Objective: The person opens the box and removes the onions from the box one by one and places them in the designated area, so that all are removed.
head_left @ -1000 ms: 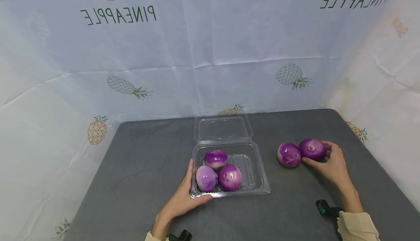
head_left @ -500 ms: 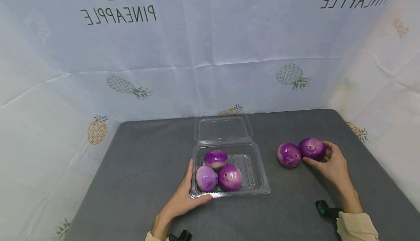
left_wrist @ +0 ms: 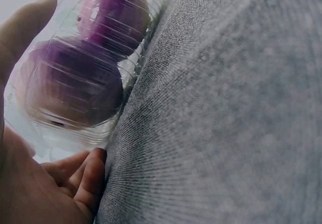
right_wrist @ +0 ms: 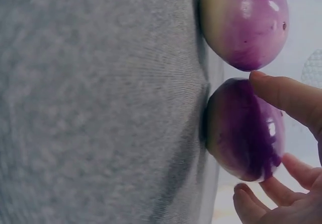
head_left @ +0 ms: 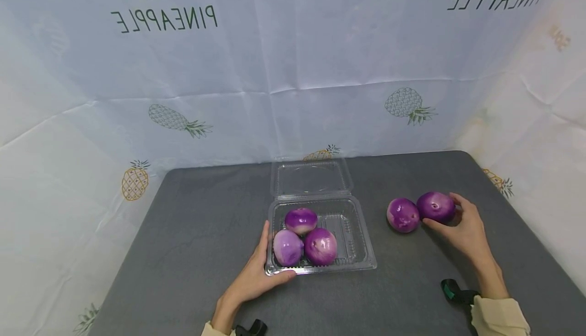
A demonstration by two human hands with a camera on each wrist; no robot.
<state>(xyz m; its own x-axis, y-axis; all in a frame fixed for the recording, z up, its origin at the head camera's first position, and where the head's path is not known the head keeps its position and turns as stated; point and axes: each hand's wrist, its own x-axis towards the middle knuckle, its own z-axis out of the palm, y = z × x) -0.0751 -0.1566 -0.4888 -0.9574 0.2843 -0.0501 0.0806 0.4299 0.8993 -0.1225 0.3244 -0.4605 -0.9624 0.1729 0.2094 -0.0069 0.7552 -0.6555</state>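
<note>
A clear plastic clamshell container [head_left: 350, 242] stands with its lid folded back. Three glossy round purple vegetables lie in its left part, including a pale one [head_left: 288, 248], a rear one [head_left: 301, 221] and a right one [head_left: 321, 247]. My left hand [head_left: 254, 275] holds the container's near left corner, thumb along the front edge and fingers along the left side. To the right, my right hand [head_left: 464, 229] grips another purple vegetable [head_left: 436, 207] between thumb and fingers. Beside it lies one more purple vegetable [head_left: 403, 215]. In the right wrist view my thumb [right_wrist: 282, 95] lies between these two.
A dark grey cloth-like tabletop [head_left: 206, 224] bears everything. The transparent lid [head_left: 313, 178] lies toward the back edge. Behind the table hangs a pale curtain [head_left: 293, 46] with pineapple prints. Each wrist wears a black strap, as on the right wrist band [head_left: 458, 293].
My right hand's fingers and the gripped purple vegetable have shifted very slightly. The left hand, the container and the vegetables in it have stayed put.
</note>
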